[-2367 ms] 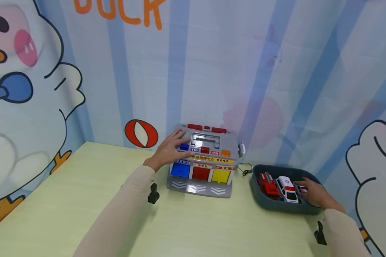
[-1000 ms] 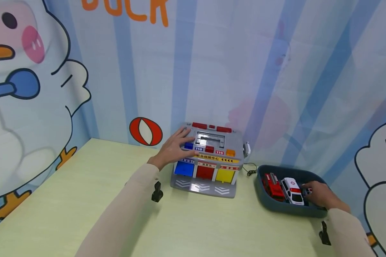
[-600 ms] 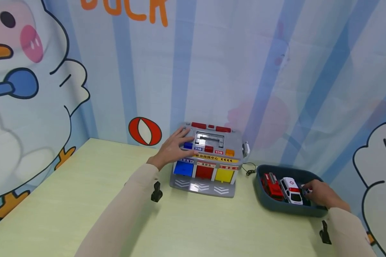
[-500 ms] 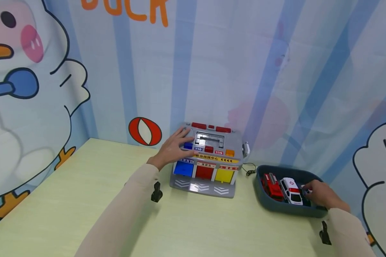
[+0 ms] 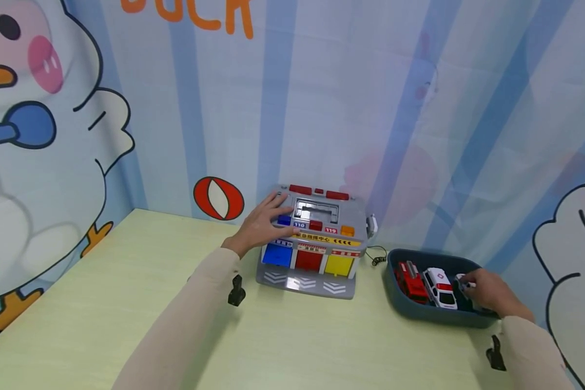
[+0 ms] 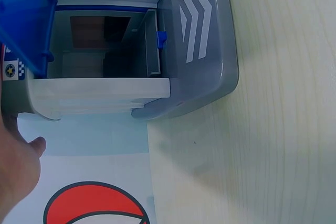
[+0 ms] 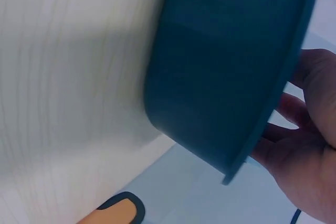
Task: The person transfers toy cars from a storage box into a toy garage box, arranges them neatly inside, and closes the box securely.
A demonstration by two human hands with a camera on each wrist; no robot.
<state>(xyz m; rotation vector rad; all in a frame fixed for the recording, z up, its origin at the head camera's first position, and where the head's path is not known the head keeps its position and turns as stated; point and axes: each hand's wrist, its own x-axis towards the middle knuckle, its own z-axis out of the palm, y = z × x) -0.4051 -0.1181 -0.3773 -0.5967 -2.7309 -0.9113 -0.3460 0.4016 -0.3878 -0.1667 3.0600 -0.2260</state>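
Observation:
A grey toy rescue station (image 5: pixel 317 238) stands against the back sheet, with blue, red and yellow doors along its front. My left hand (image 5: pixel 260 225) rests on its roof at the left, fingers spread. In the left wrist view, the blue door (image 6: pixel 23 19) is swung up and the bay behind it shows. My right hand (image 5: pixel 489 292) reaches into a dark teal bin (image 5: pixel 434 315) and pinches a small whitish toy car (image 5: pixel 462 284), mostly covered by the fingers. Beside it in the bin lie a white toy ambulance (image 5: pixel 440 288) and a red toy fire truck (image 5: pixel 412 283).
A thin coiled black cord (image 5: pixel 377 259) lies between the station and the bin. The pale wooden table (image 5: pixel 312 341) meets a printed fabric sheet (image 5: pixel 322 97) at the back. In the right wrist view, the bin's outer wall (image 7: pixel 226 72) fills much of the picture.
The right hand's fingers have closed on the small toy car, which has shifted and tilted a little in the bin. My left hand stays on the station. The head view has shifted slightly.

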